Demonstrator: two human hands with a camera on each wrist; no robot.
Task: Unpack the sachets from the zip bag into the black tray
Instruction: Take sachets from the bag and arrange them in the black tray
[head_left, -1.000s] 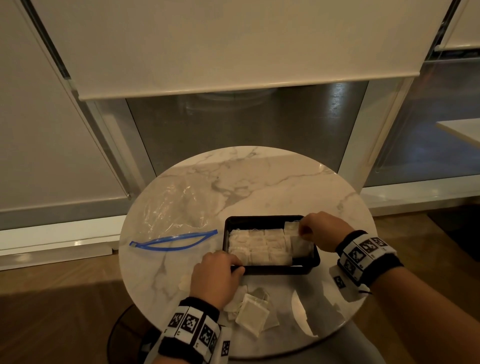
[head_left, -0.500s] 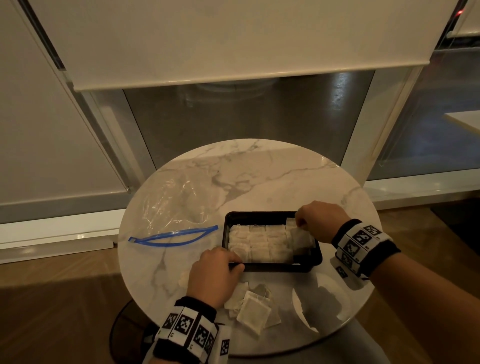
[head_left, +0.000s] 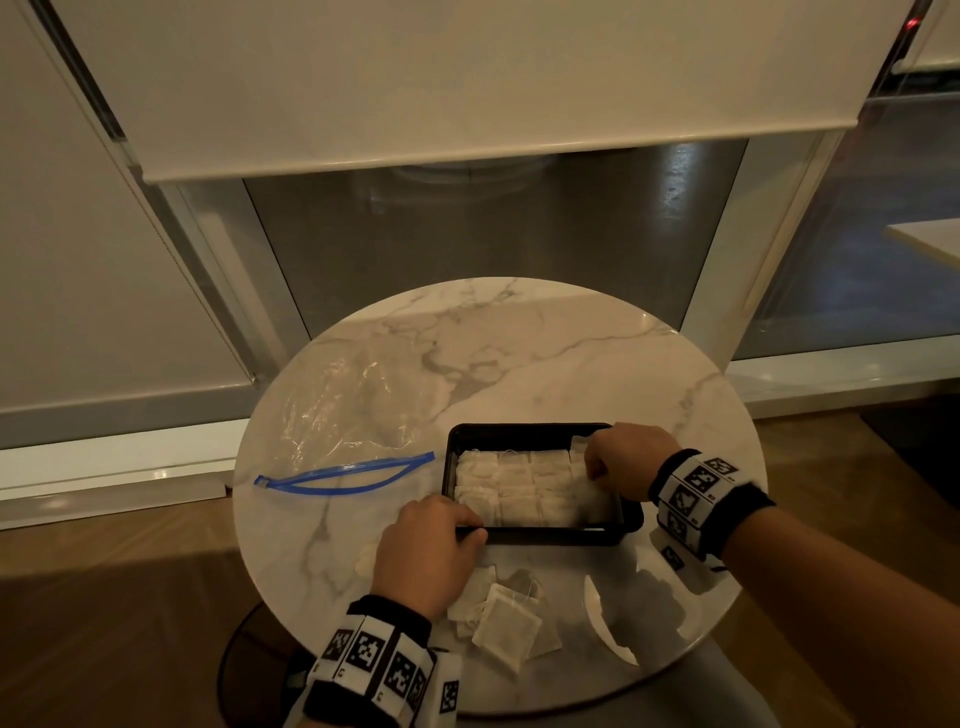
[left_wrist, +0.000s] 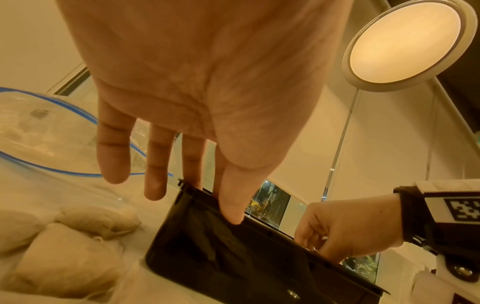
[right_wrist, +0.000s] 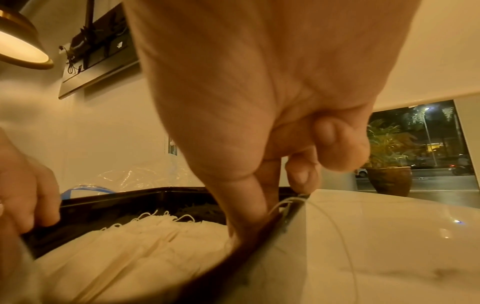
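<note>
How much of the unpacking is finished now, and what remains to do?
Mostly done: the zip bag lies flat and looks empty, and rows of sachets fill the black tray. In hand: the left hand steadies the tray's near rim while the right hand tucks a sachet in at the right end. Left: the loose sachets on the table.

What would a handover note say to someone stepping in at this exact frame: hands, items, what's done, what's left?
Left hand: holds the near left rim of the black tray, thumb outside, fingers over the edge.
Right hand: fingers curled, tucking a sachet down at the tray's right end.
Zip bag: lies flat and open on the marble table, left of the tray; it looks empty.
Done: rows of sachets fill most of the tray.
Left: a loose pile of sachets lies on the table in front of the tray, and needs to go in.
</note>
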